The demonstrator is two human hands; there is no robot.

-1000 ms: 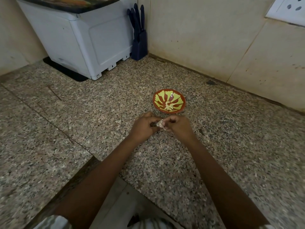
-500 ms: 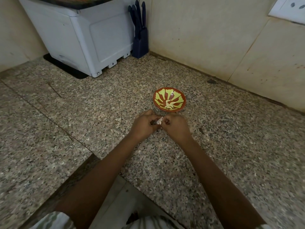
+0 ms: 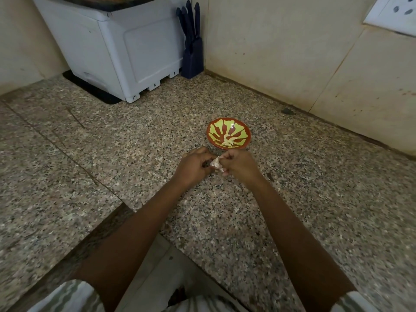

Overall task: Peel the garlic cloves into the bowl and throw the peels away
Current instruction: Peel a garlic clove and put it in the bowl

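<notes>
Small pale garlic clove in papery whitish skin (image 3: 215, 163) is between both hands, over the speckled grey granite counter (image 3: 135, 158), just in front of the bowl and not in it. Left hand (image 3: 193, 168) curls its fingers round the clove from the left; reads as the anchor. Right hand (image 3: 240, 166) pinches the clove's other end, fingers bunched tight; likely the stripping hand. Fingers hide most of the clove, so I can't tell how much skin is off. A pale scrap shows under the right hand's fingers; peel or clove, can't tell. The hands work near the front rim of the round red bowl with yellow-green flame pattern (image 3: 211, 131), probably so the drop is short once the clove is bare. A few pale peeled cloves (image 3: 227, 140) lie at the bowl's bottom, so the task looks partway through. No bin in view, so peel disposal must happen out of frame. Further back: white plastic appliance box (image 3: 126, 48), dark blue knife block (image 3: 193, 57) in the corner against the beige tiled wall (image 3: 281, 52), white wall socket (image 3: 396, 14) top right.
</notes>
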